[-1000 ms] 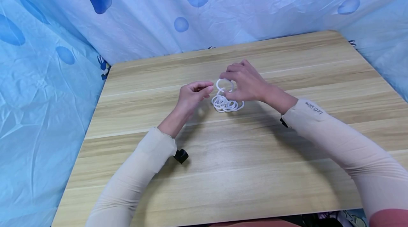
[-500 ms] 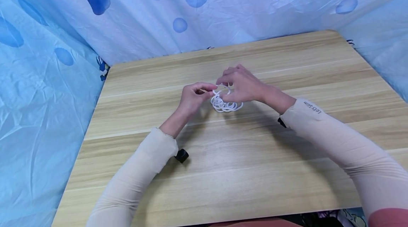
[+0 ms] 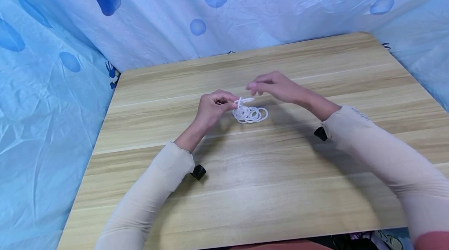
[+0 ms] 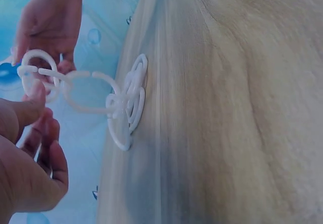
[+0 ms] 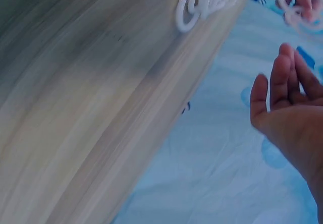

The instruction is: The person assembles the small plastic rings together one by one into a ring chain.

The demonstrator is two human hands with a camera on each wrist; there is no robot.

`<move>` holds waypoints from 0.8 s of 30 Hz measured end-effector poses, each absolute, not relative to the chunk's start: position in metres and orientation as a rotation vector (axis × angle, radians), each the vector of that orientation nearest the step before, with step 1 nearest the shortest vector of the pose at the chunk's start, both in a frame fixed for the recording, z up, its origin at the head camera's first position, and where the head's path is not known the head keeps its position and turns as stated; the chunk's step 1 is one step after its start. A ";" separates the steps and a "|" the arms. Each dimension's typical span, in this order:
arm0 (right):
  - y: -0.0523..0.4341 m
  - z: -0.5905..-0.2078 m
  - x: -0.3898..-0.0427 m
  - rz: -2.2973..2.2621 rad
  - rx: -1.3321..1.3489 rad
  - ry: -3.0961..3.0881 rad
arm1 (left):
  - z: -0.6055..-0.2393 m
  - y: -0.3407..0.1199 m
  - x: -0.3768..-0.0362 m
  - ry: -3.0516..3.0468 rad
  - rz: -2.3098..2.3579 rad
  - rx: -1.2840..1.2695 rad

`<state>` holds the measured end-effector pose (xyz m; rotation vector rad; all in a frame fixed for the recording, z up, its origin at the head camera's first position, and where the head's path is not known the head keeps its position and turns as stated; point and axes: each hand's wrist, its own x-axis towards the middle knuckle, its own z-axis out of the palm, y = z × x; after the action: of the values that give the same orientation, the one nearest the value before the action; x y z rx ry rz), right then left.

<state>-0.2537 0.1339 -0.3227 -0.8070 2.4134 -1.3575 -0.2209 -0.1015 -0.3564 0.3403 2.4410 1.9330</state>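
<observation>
White plastic split rings hang linked as a chain. My left hand (image 3: 214, 106) pinches ring links (image 3: 247, 100) between thumb and fingers, just above the table. In the left wrist view, a small gap shows in the middle ring (image 4: 91, 74), which runs down to the ring pile (image 4: 133, 90). The rest of the chain (image 3: 251, 115) lies heaped on the wood beneath. My right hand (image 3: 275, 85) is off to the right and slightly behind the held links, apart from them. In the right wrist view, that hand (image 5: 290, 103) has loosely bent fingers with nothing between them.
The wooden table (image 3: 224, 195) spreads around the rings on every side. A blue patterned curtain (image 3: 140, 20) hangs behind it and down the left. Black wrist cameras sit under the left cuff (image 3: 198, 172) and right cuff (image 3: 320, 133).
My left hand came to the upper ring and now pinches the links there. My right hand let go of that ring and drew back to the right.
</observation>
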 end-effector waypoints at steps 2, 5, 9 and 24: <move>0.142 -0.323 -0.255 -1.384 -0.714 2.471 | -0.357 -0.102 -0.221 2.403 1.980 0.361; 0.152 -0.326 -0.257 -1.365 -0.640 2.552 | -0.357 -0.103 -0.221 2.312 2.086 0.384; 0.159 -0.335 -0.258 -1.266 -0.660 2.614 | -0.357 -0.102 -0.221 2.156 2.229 0.382; 0.159 -0.364 -0.258 -1.079 -0.823 2.622 | -0.355 -0.102 -0.220 2.073 2.310 0.319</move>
<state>-0.2583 0.1591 -0.3638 -0.8230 2.6219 -1.0793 -0.2201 -0.1022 -0.3555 0.3192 2.0726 2.3104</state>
